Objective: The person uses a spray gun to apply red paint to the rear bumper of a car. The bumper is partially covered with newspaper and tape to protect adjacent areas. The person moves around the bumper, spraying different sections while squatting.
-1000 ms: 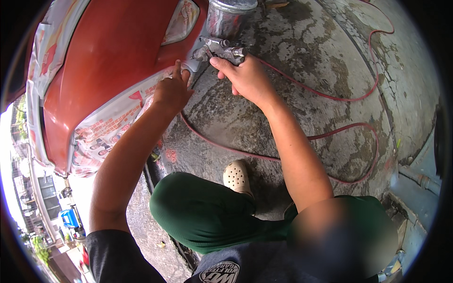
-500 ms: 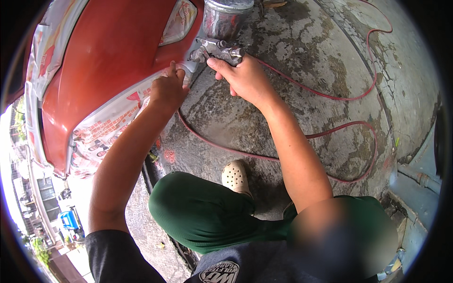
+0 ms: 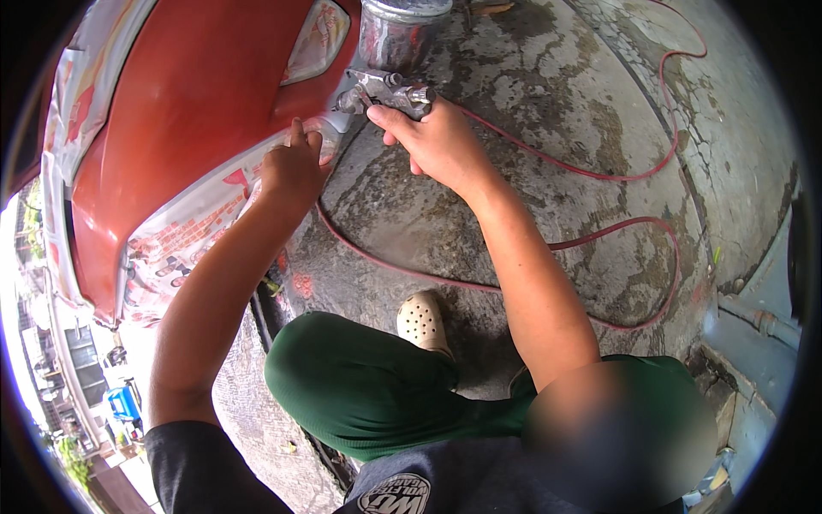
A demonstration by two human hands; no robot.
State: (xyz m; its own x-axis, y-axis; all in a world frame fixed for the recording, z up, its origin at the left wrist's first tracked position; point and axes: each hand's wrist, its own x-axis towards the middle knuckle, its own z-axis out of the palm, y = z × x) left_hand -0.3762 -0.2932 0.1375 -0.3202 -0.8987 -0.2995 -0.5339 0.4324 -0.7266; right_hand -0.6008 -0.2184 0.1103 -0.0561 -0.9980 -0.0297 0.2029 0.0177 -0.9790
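My right hand [image 3: 441, 146] grips a metal spray gun [image 3: 381, 90], its nozzle facing left at a pale grey patch along the edge of a red vehicle body panel [image 3: 171, 103]. My left hand [image 3: 293, 163] is at that panel's lower edge, beside printed masking paper [image 3: 184, 244], fingers apart and index finger extended; its palm side is hidden. More masking covers an opening [image 3: 312, 43] in the panel. A red hose [image 3: 599, 171] runs from behind my right hand across the concrete floor.
A paint-stained metal can [image 3: 398, 34] stands beyond the gun. My knee and sandalled foot [image 3: 419, 321] are below my hands. A pale wall with a pipe [image 3: 762, 321] runs along the right. Bright surroundings with a blue object [image 3: 124, 403] show at lower left.
Both hands have shifted slightly left in view, the left one also slightly down, with the spray gun still in my right. Panel and can also appear slightly further left.
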